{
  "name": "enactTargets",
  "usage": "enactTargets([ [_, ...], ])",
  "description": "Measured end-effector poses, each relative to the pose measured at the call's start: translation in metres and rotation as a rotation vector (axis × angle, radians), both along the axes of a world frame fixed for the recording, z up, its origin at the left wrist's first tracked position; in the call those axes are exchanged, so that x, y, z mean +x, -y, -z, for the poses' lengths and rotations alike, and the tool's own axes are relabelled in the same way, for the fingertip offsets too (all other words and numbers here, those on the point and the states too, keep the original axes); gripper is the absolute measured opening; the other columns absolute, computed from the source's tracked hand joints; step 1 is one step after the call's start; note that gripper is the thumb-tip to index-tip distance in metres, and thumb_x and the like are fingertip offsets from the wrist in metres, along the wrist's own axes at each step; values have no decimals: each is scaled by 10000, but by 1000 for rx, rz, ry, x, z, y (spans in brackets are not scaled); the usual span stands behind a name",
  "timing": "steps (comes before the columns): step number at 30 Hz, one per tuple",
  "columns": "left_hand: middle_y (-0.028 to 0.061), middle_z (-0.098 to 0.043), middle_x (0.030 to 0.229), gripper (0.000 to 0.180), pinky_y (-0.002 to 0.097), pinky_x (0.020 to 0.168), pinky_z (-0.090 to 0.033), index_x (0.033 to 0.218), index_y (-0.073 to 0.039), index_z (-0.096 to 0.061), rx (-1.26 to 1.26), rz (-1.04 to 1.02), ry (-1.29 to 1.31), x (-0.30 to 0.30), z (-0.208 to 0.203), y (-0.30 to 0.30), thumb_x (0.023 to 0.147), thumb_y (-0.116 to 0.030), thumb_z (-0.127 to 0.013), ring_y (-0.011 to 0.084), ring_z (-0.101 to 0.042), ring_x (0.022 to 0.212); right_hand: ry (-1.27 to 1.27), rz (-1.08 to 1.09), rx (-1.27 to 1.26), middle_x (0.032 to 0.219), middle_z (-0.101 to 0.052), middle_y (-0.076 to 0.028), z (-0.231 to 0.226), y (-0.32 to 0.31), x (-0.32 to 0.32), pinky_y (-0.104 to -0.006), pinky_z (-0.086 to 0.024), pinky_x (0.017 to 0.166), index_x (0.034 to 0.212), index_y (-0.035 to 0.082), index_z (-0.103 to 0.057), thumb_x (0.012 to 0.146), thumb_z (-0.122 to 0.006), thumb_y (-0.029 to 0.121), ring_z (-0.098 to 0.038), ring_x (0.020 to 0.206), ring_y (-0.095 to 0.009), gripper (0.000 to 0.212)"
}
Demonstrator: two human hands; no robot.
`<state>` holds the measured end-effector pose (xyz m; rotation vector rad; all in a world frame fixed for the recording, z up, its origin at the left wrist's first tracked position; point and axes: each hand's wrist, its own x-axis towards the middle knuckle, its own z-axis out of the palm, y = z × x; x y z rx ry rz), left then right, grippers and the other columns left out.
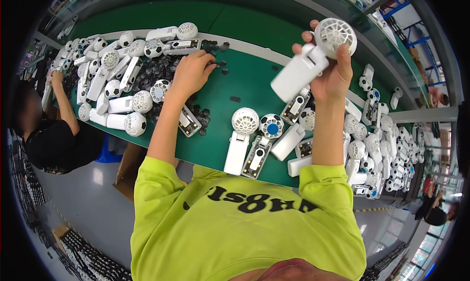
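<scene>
My right hand [333, 77] holds up a white handheld fan [298, 74] with a round openwork grille head; fingers and thumb wrap around its head and neck. My left hand [192, 71] is at the right side of a pile of small black pieces [152, 74], its fingers curled together and pointing away. Whatever its fingertips may hold is hidden. Below, near the table's front edge, several fans stand or lie, among them a white fan [237, 151] and one with an opened handle [257, 156] showing its inside.
Many fans with football-patterned heads [112, 89] are heaped at the left of the green table [223, 97]. More fans [372, 144] crowd the right side. A co-worker [54, 129] in black sits at the left end. A cardboard box [128, 171] stands below the table.
</scene>
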<state>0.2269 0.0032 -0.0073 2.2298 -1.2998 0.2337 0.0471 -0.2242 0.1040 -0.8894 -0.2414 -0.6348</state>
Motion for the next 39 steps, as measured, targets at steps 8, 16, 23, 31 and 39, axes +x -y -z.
enactTargets([
  [8,81,-654,831,124,378,665,-504,867,-21,-665,17,59,-207,-9,-15,13,787,-96,-723,287,-626,738,-206,145,-28,1116,-603,-166,15,-14,-9,-400,-568,667,1196,57,-510,928,-636,338,-646,842,-258,408],
  [16,73,-675,787,151,310,648,-502,869,-29,-695,-511,404,-192,-98,-92,45,737,25,-743,234,-637,736,-183,311,-134,1039,-616,-163,24,-32,-10,-372,-587,650,1122,40,-514,936,-607,281,-664,838,-244,317],
  [23,63,-672,822,173,310,643,-490,841,-38,-694,-788,457,-305,-142,-105,61,703,6,-787,224,-620,735,-29,382,-100,1024,-607,-175,20,-37,-18,-345,-595,604,1040,0,-548,944,-574,211,-661,840,-245,233],
  [31,58,-684,795,213,277,591,-484,811,-48,-685,-812,324,-47,-152,-99,68,654,-23,-826,201,-627,736,47,573,-276,1014,-589,-182,24,-40,-20,-331,-594,584,990,-25,-563,955,-533,187,-643,854,-260,217],
  [39,37,-666,719,222,259,526,-450,787,-58,-665,-869,382,85,-149,-86,66,648,-37,-837,193,-595,694,179,605,-278,1009,-577,-188,23,-44,-23,-336,-586,604,999,-28,-560,946,-521,166,-636,850,-264,204],
])
